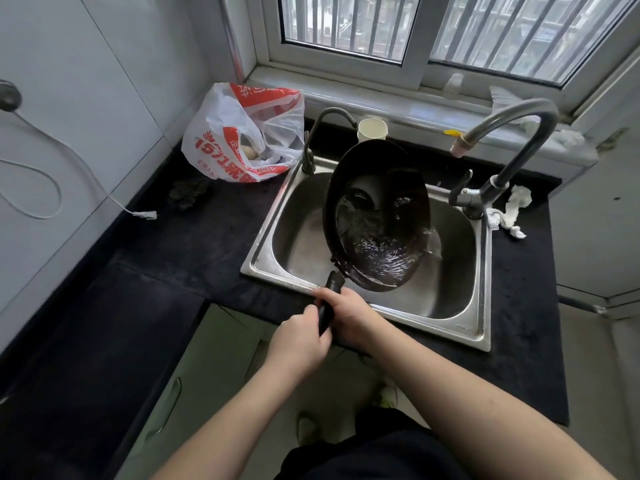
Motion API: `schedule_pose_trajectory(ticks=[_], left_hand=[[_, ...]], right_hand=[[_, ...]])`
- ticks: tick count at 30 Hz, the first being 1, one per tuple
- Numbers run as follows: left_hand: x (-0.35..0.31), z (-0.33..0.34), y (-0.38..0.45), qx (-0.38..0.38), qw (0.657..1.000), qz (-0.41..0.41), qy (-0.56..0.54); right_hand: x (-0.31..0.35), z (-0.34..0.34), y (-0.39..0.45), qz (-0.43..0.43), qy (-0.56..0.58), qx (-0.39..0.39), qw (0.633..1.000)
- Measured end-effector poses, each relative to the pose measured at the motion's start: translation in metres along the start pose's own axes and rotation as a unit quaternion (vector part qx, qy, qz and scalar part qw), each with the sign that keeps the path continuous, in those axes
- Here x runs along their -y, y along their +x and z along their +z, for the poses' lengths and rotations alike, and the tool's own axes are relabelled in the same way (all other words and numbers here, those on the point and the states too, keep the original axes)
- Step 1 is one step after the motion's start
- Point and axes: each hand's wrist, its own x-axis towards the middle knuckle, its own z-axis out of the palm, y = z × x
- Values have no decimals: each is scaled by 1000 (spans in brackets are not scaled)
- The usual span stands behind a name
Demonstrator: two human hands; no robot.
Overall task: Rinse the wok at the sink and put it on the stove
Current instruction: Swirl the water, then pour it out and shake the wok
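You see: round black metal wok (377, 216), wet and glossy | brushed steel sink (453, 303), dull sheen | matt black stone table (207, 237) | crinkly red-and-white plastic bag (242, 133)

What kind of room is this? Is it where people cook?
Most likely a home kitchen. A steel sink is set in a dark counter under a barred window, with a tall faucet beside it, and both hands hold a wok tilted over the sink with water in it.
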Motion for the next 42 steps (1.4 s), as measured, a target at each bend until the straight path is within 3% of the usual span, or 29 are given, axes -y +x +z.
schedule_pose_trajectory(ticks=[11, 13, 16, 20, 22, 26, 30, 37, 42], left_hand=[[-4, 14, -14, -14, 993, -28, 112], [-3, 15, -13, -21, 997, -44, 60], [-3, 13, -11, -15, 992, -66, -111], [-4, 13, -5, 108, 934, -96, -326], [-4, 13, -5, 111, 942, -92, -304], [-2, 22, -12, 26, 970, -76, -230], [-1, 38, -25, 8, 973, -86, -214], [-7, 59, -37, -15, 967, -109, -229], [-10, 61, -41, -25, 965, -113, -234]], right_hand=[[-6, 1, -1, -1, -34, -22, 999], [-7, -2, -1, -14, -24, -8, 1000], [-6, -5, -4, -25, 5, 14, 1000], [-6, -12, -7, -41, 12, 25, 999], [-6, -14, -9, -48, 2, 39, 998], [-6, -16, -11, -50, -22, 50, 997], [-11, -16, -11, -50, -131, -17, 990], [-27, -20, -9, -95, -294, -106, 945], [-29, -19, -6, -91, -306, -115, 941]])
